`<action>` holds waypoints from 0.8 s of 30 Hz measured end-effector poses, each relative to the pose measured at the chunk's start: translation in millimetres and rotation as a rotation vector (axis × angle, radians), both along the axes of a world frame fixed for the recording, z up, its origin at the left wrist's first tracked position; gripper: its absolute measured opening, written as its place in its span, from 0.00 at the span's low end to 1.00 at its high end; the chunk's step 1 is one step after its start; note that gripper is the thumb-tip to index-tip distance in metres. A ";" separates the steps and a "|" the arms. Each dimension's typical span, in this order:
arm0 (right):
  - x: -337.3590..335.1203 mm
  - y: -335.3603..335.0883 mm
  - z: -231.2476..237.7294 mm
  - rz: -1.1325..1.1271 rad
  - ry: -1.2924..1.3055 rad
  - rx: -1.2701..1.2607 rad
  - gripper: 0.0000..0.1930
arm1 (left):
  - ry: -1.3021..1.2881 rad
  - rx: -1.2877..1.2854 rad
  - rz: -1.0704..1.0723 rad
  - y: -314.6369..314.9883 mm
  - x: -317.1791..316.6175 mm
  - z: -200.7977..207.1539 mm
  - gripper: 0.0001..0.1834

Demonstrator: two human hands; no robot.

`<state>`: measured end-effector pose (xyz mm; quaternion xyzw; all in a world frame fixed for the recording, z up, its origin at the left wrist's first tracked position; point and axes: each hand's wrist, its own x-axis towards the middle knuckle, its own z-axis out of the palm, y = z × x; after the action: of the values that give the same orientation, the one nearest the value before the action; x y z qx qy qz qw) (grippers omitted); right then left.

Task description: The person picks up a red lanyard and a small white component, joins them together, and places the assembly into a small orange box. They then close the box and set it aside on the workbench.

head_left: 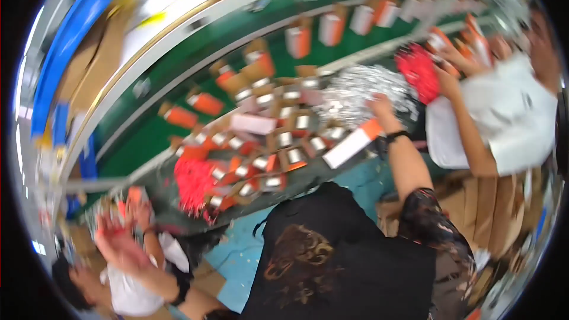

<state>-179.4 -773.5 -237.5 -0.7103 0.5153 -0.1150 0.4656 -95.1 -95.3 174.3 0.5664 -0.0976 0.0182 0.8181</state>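
My right hand (381,108) reaches over a heap of silver foil packets (361,86). Its fingers look curled down at the heap, and blur hides what they hold, if anything. Below that wrist, which wears a black band, a white and orange box (347,149) lies slanted at the near edge of the work surface. At the lower left, my left hand (120,242) is stretched out with its fingers apart and the palm showing. It is close to the hand (142,212) of a co-worker in white. I see nothing in my left hand.
Several open orange boxes (261,163) with silver tops crowd the middle. A heap of red packets (194,181) lies left of them. More boxes (332,26) line the green conveyor belt (201,77). At right, a co-worker (510,106) handles red packets (418,71); brown cardboard (480,207) stands below.
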 end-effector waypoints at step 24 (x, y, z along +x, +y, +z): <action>-51.4 106.6 198.7 0.135 -0.823 0.834 0.03 | 0.580 0.120 -0.837 -265.7 -88.0 -110.3 0.14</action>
<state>-230.7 -666.9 -38.8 -0.3951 0.2474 -0.1389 0.8737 -183.1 -361.0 64.0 0.5064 -0.0859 -0.4746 0.7148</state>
